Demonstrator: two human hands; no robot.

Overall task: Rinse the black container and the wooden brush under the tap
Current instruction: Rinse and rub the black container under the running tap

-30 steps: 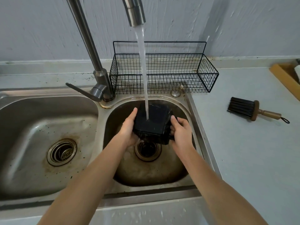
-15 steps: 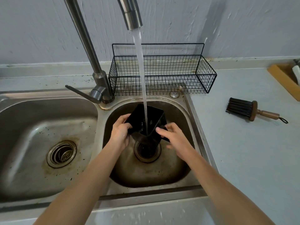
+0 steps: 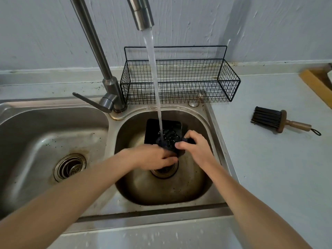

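The black, square-sided plastic container point(image 3: 164, 131) sat low in the right basin of the stainless steel double sink point(image 3: 212, 119), its open mouth turned up and toward the back wall, directly above the round drain point(image 3: 166, 170). A stream of water point(image 3: 155, 81) fell from the brushed-metal tap spout point(image 3: 142, 13) straight into it and splashed inside. Both bare hands were on the container. The left hand point(image 3: 152, 158) came in from the near side with its fingers curled under the container's lower edge — its grip was closed on the container. The right hand point(image 3: 195, 144) held the container's right side, thumb and fingers pinched on the rim, so that grip was closed on it too.

The wooden brush point(image 3: 280, 121) — black bristles, round wooden collar, short turned handle with a dark loop at the end — lay on its side on the pale grey surface point(image 3: 269, 168) to the right of the sink, well apart from both hands, bristles pointing toward the sink. A black wire basket point(image 3: 231, 83) stood behind the right basin against the wall, just beside the tap's base. The tap's lever point(image 3: 89, 102) pointed out over the left basin. A wooden tray's edge point(image 3: 316, 85) showed at the far right of the surface.
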